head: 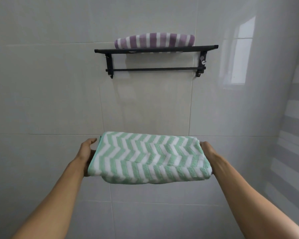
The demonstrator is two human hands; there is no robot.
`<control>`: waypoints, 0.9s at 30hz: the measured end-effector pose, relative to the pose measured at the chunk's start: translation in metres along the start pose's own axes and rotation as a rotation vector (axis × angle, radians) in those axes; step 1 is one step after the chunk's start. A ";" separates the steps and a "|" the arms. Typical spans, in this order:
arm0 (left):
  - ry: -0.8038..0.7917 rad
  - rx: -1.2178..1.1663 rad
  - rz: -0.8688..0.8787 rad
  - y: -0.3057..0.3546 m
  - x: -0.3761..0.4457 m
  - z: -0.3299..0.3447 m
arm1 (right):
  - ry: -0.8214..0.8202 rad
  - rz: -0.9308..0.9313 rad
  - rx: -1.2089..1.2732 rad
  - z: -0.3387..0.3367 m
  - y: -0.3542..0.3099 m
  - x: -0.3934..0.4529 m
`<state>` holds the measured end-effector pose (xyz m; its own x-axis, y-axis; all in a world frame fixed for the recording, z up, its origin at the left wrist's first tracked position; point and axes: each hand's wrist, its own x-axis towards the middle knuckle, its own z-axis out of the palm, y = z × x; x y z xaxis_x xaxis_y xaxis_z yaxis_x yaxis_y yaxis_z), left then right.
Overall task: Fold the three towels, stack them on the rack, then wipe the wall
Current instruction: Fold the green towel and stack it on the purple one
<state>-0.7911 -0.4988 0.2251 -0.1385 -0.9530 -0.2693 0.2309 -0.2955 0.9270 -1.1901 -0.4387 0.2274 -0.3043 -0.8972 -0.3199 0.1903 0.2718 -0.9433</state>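
While both forearms reach forward, the left hand (87, 150) and the right hand (207, 150) carry a folded green-and-white zigzag terry towel (149, 156) between them, one at each short end. Fingers go under the cloth, thumbs at its edges, so each hand grips it. Well above the hands, a black metal wall rack (155, 49) bears a folded purple-and-white striped towel (154, 40), against the pale tiled wall (50, 94). Right of the right hand hangs grey-and-white striped fabric (295, 109).
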 end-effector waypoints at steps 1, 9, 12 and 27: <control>-0.043 -0.001 0.000 0.000 -0.004 0.000 | -0.033 0.025 0.061 -0.001 0.001 0.000; 0.018 0.378 0.068 -0.001 0.004 -0.007 | -0.156 -0.029 -0.169 -0.007 0.008 -0.005; 0.056 0.298 0.220 0.002 0.007 -0.003 | -0.042 -0.171 -0.210 0.000 0.002 -0.003; 0.175 0.210 0.755 0.124 -0.020 0.031 | 0.355 -0.826 -0.305 0.051 -0.112 -0.062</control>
<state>-0.7894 -0.5146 0.3532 0.1397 -0.8921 0.4297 0.0134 0.4356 0.9001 -1.1447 -0.4317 0.3574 -0.5090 -0.7019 0.4982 -0.4489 -0.2774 -0.8495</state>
